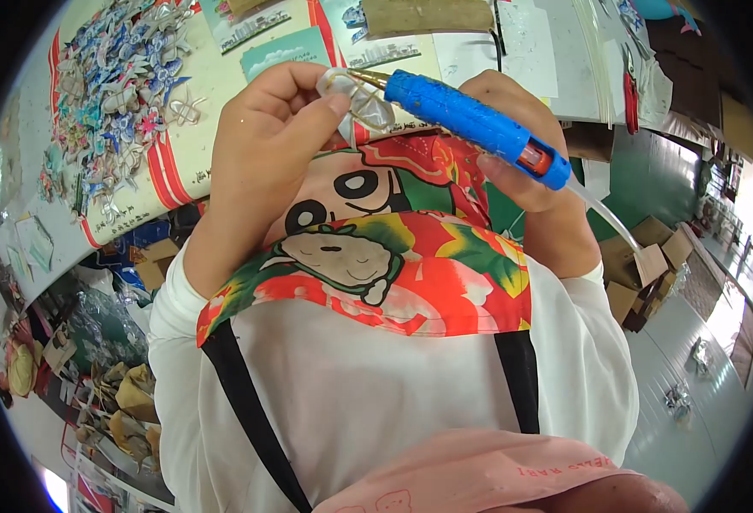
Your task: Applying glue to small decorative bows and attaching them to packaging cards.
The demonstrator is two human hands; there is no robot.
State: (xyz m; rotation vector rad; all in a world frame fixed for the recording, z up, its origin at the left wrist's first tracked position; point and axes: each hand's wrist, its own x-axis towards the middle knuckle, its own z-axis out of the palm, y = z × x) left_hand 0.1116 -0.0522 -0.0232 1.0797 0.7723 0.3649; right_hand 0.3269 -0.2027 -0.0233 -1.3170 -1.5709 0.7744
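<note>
i see left hand [261,141] pinching small clear plastic bow-shaped piece [361,101] between thumb and fingertips, held above table edge, over bright floral apron [393,256]. right hand [522,145] wraps blue glue gun [470,120], brass nozzle touching piece. my judgement: keep nozzle tip steady on joint, squeeze lightly, fingers clear of hot tip. pile of finished blue-white ornaments [115,94] lies on table [214,94], left.
</note>
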